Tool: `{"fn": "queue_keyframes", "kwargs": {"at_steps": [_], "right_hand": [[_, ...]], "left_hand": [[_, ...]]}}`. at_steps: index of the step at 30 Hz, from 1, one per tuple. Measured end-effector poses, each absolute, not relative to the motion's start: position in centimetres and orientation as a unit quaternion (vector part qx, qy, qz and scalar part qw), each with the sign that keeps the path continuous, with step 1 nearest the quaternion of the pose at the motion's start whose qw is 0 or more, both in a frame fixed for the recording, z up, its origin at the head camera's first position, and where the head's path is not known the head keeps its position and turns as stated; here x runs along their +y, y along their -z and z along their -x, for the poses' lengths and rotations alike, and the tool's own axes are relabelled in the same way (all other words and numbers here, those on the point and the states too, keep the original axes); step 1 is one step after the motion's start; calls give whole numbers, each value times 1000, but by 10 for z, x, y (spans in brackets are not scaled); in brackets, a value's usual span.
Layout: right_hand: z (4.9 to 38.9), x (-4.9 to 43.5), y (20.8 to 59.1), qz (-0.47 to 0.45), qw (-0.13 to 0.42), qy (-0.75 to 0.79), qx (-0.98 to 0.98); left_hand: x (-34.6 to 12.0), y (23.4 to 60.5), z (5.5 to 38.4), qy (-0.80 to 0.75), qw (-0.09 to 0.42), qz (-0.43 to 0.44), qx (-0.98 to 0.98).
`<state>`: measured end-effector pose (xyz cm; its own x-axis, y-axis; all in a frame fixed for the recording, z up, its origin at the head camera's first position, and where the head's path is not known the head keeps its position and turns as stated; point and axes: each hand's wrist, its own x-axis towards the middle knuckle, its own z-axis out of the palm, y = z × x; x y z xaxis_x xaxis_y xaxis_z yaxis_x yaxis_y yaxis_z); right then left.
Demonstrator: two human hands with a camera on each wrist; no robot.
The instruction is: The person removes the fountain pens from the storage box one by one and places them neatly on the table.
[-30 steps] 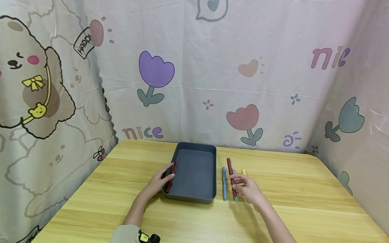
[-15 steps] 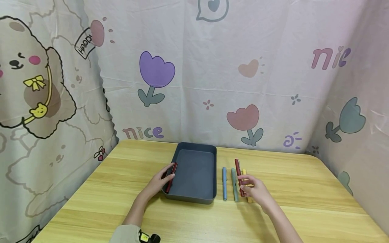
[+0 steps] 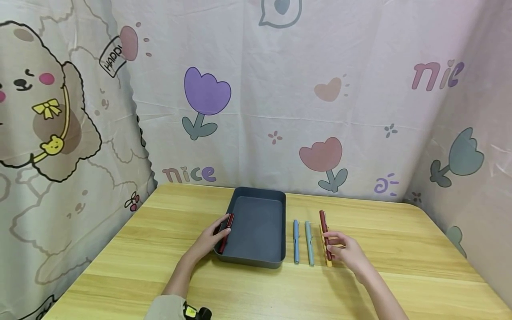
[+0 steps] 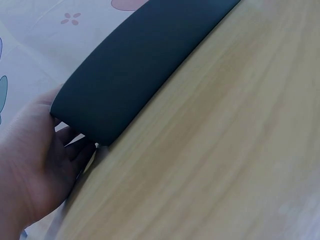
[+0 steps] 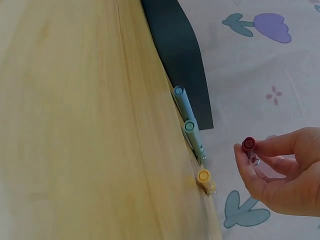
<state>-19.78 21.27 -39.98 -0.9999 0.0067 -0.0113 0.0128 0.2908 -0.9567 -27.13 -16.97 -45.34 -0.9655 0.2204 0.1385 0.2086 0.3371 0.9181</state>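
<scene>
My left hand [image 3: 207, 240] grips the left wall of a dark grey tray [image 3: 260, 229], thumb over the inside and fingers outside. A dark red pen [image 3: 230, 219] lies along that wall inside the tray, partly covered by the thumb. In the right wrist view my right hand [image 5: 285, 165] pinches another dark red pen [image 5: 249, 144] between thumb and fingers, raised above the table. From the head view this pen overlaps a yellow pen [image 3: 330, 263], hiding most of it. A blue pen [image 3: 296, 242] and a light green pen [image 3: 310, 244] lie side by side right of the tray.
The wooden table [image 3: 256, 293] carries the tray and the pens. A printed curtain [image 3: 272, 102] hangs behind the table and along both sides. A black and yellow device [image 3: 196, 312] sits at the left sleeve's cuff.
My right hand has moved right with the dark red pen, from over the green pen to over the yellow one. The left hand and the tray have stayed in place.
</scene>
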Motion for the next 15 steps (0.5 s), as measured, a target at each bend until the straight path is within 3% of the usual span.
{"fn": "queue_keyframes", "kwargs": {"at_steps": [15], "right_hand": [[198, 230, 404, -10, 2, 595, 804]], "left_hand": [[-169, 451, 270, -553, 6, -132, 823]]}}
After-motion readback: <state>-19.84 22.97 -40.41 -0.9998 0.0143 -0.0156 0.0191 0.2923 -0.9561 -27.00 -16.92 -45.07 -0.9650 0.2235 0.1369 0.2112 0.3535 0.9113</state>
